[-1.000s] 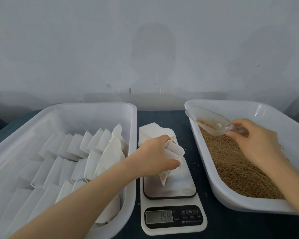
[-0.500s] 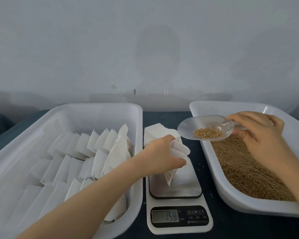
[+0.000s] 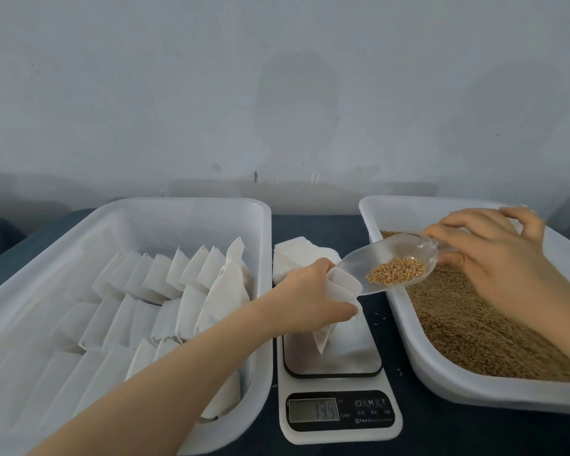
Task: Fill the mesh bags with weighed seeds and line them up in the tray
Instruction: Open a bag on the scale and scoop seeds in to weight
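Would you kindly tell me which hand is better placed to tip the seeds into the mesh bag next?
The right hand: it grips the clear scoop holding seeds, its lip at the mesh bag mouth. The left hand pinches that bag open over the scale.

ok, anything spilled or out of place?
Only a few stray seeds on the dark tabletop between the scale and the seed tray. The left hand holds the mesh bag open, the right hand holds the scoop; nothing else stands out.
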### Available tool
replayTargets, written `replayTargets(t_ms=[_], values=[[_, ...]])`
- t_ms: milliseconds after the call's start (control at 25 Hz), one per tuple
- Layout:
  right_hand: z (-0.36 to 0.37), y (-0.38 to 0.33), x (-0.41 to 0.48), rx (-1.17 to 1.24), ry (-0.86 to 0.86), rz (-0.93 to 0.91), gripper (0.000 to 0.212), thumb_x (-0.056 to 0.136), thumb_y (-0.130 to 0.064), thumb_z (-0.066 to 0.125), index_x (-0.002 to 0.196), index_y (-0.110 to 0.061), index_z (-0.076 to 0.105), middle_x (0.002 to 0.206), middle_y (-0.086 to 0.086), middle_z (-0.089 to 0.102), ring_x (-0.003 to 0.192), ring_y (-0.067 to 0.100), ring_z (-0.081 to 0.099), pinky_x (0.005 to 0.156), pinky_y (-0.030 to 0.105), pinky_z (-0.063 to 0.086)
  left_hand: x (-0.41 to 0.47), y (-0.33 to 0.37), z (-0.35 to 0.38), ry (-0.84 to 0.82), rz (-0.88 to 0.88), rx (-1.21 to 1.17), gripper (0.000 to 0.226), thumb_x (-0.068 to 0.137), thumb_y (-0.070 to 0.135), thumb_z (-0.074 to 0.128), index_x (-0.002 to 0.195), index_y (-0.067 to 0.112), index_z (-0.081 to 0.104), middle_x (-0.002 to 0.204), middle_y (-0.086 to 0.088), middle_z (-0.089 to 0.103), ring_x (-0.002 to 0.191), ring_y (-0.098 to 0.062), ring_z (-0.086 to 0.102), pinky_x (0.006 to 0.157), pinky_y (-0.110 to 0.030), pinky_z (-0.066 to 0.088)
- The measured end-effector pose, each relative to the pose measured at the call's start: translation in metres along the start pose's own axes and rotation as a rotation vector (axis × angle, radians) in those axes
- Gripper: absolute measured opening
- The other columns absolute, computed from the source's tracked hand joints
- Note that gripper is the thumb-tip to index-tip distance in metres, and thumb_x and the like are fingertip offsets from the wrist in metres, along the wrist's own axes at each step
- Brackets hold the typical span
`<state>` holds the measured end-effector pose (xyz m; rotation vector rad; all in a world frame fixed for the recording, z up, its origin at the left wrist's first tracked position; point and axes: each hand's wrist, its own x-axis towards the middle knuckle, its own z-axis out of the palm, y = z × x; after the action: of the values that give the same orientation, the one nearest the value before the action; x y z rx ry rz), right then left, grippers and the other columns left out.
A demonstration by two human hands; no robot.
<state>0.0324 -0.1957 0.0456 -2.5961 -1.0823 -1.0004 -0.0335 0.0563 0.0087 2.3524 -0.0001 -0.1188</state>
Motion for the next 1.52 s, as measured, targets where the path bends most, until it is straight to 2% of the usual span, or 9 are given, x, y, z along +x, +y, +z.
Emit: replayTargets(t_ms=[80,320,560,800,1120,1520], values=[[-0.005,-0.005,0.007,-0.036,0.013,-0.064,0.022,0.086,-0.022,0.063,0.106,-0.016,0.070,0.100,0.003,0.065,0.103,0.018,0.047,0.099,0.039,0.016,0.000,0.000,0.001,-0.015,0.013,0.020,0.053,0.078,0.047,0.064,0.122,0.030,0.039,0.108,0.006,0.054,0.100,-0.017,0.053,0.084,-0.033,0.051],[-0.020,-0.016,0.026,-0.150,-0.016,-0.172,0.031,0.069,-0.007,0.078,0.099,-0.015,0.073,0.097,0.007,0.068,0.096,0.030,0.062,0.096,0.052,0.022,-0.001,0.002,0.001,0.019,0.063,0.028,0.050,0.079,0.048,0.065,0.119,0.027,0.044,0.103,0.008,0.055,0.097,-0.015,0.054,0.083,-0.032,0.050],[-0.031,-0.026,0.037,-0.188,-0.026,-0.258,0.038,0.060,0.001,0.081,0.095,-0.011,0.074,0.091,0.009,0.068,0.092,0.035,0.064,0.091,0.062,0.028,0.000,0.003,0.000,0.016,0.097,0.034,0.051,0.077,0.048,0.067,0.117,0.025,0.046,0.103,0.011,0.057,0.094,-0.010,0.056,0.083,-0.030,0.052],[-0.032,-0.030,0.040,-0.191,-0.013,-0.268,0.036,0.060,0.002,0.081,0.092,-0.011,0.075,0.089,0.010,0.068,0.090,0.035,0.064,0.090,0.062,0.029,0.000,0.001,0.001,0.035,0.118,0.033,0.049,0.076,0.049,0.069,0.114,0.024,0.048,0.101,0.009,0.059,0.094,-0.011,0.057,0.086,-0.034,0.053],[-0.040,-0.037,0.045,-0.239,0.010,-0.309,0.035,0.059,-0.002,0.085,0.091,-0.009,0.074,0.089,0.012,0.068,0.090,0.036,0.064,0.090,0.064,0.030,0.000,0.000,0.001,0.043,0.110,0.000,0.051,0.075,0.049,0.070,0.115,0.027,0.047,0.100,0.013,0.056,0.094,-0.008,0.055,0.083,-0.030,0.051],[-0.048,-0.043,0.050,-0.298,0.075,-0.375,0.037,0.062,0.001,0.084,0.096,-0.010,0.073,0.089,0.010,0.067,0.089,0.034,0.064,0.094,0.052,0.023,-0.001,0.001,0.000,0.079,0.073,-0.063,0.063,0.076,0.048,0.068,0.129,0.024,0.044,0.108,0.008,0.057,0.098,-0.013,0.056,0.078,-0.026,0.048]])
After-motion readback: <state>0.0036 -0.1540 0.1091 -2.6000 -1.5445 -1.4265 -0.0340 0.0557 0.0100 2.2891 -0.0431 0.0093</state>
